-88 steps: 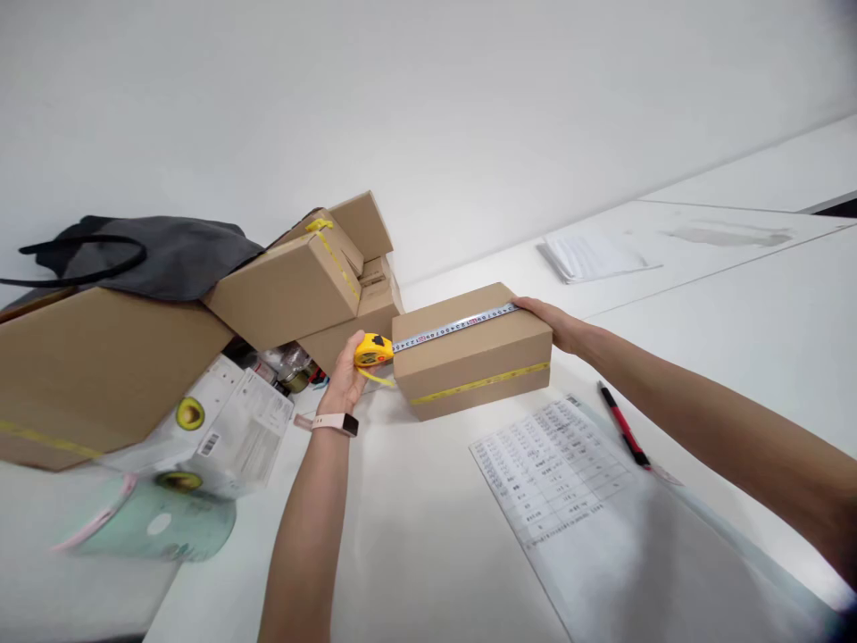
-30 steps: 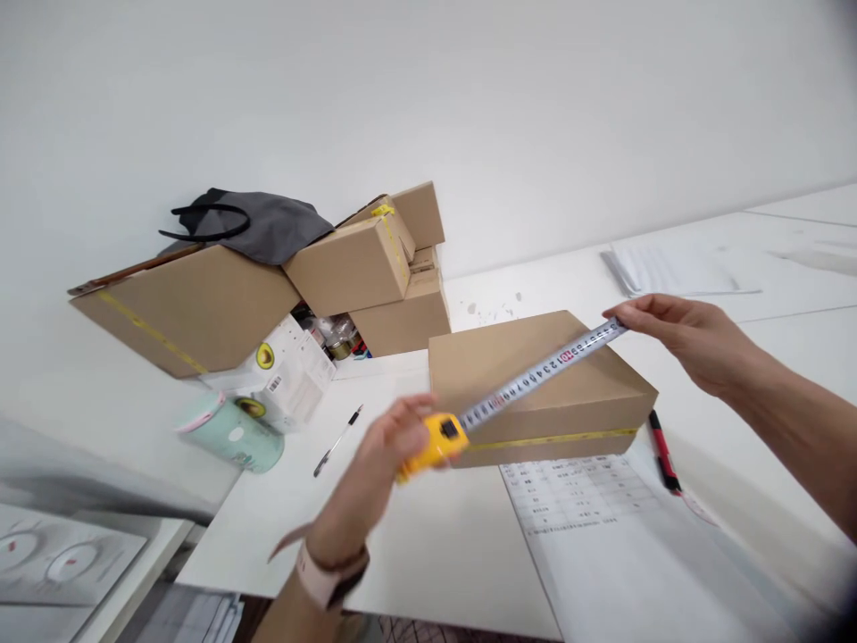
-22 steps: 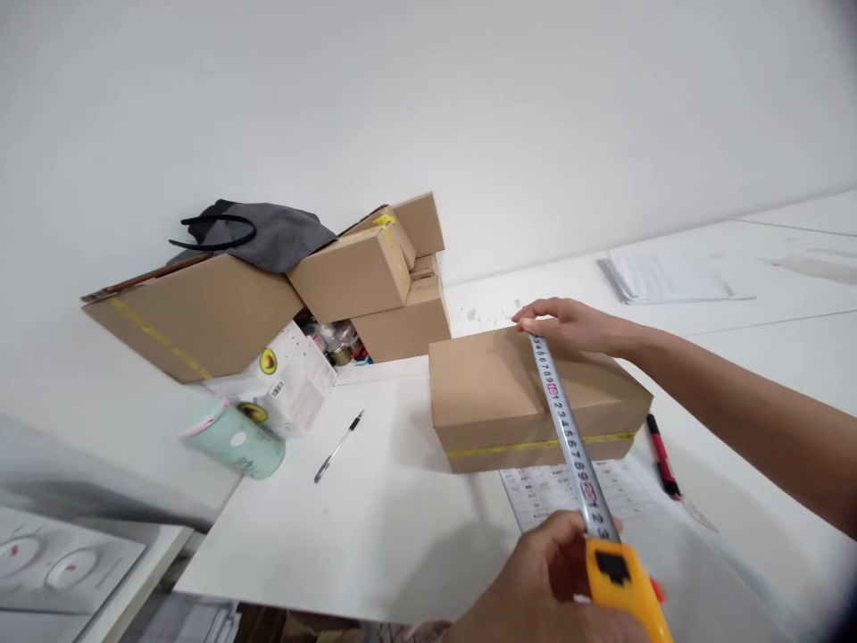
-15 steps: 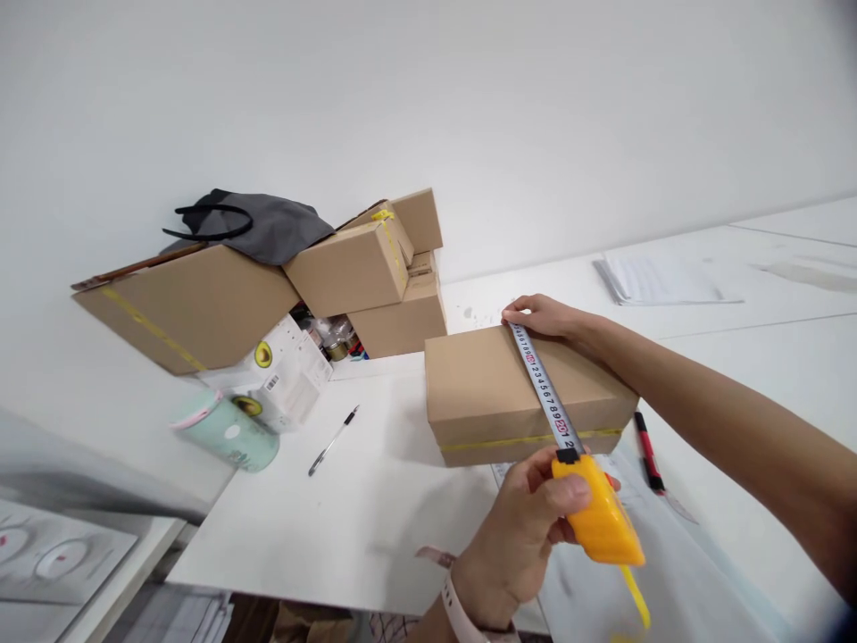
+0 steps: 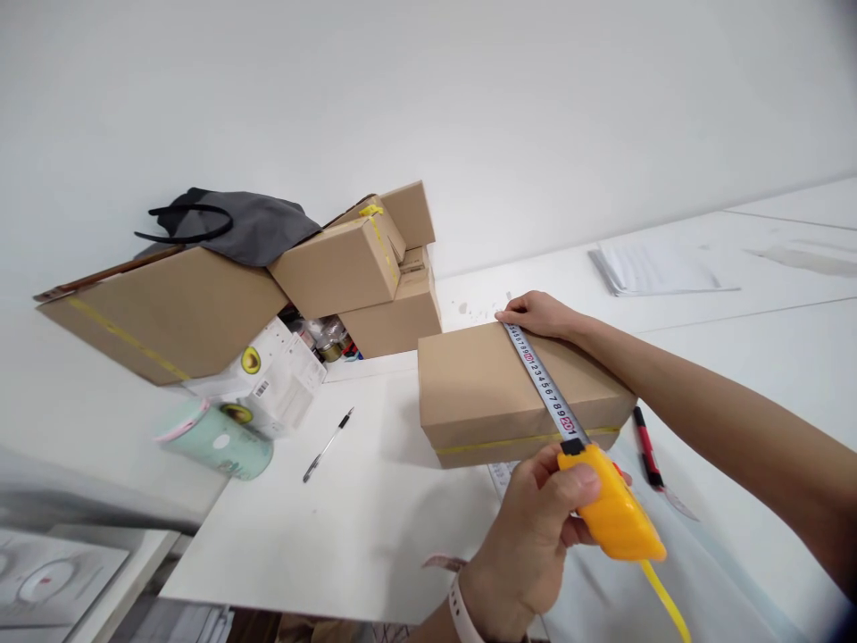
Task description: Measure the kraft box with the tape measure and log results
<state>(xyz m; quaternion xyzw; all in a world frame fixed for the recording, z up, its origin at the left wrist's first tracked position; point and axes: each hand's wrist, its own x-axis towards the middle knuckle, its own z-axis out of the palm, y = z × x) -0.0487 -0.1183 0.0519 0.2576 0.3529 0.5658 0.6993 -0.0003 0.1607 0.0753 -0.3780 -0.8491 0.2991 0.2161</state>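
Note:
A flat cardboard box (image 5: 478, 388) with a yellow tape line along its side lies on the white table (image 5: 375, 527). A steel tape blade (image 5: 545, 393) runs across the box's top from its far edge to its near edge. My right hand (image 5: 536, 314) pinches the blade's end at the far edge. My left hand (image 5: 536, 527) is wrapped round the yellow tape measure case (image 5: 612, 509) at the near edge, thumb on top. A wristband sits on my left wrist.
Stacked cardboard boxes (image 5: 354, 268) and a large tilted box (image 5: 167, 313) with a grey bag (image 5: 234, 228) stand at the back left. A mint cup (image 5: 214, 442), a white carton (image 5: 274, 379), a black pen (image 5: 328, 444), a red pen (image 5: 646, 446), a printed sheet and papers (image 5: 653, 268) lie around.
The tape ran along the box's long side first. Both hands then lifted it and turned it; it now lies across the box's short side, with the case at the near edge.

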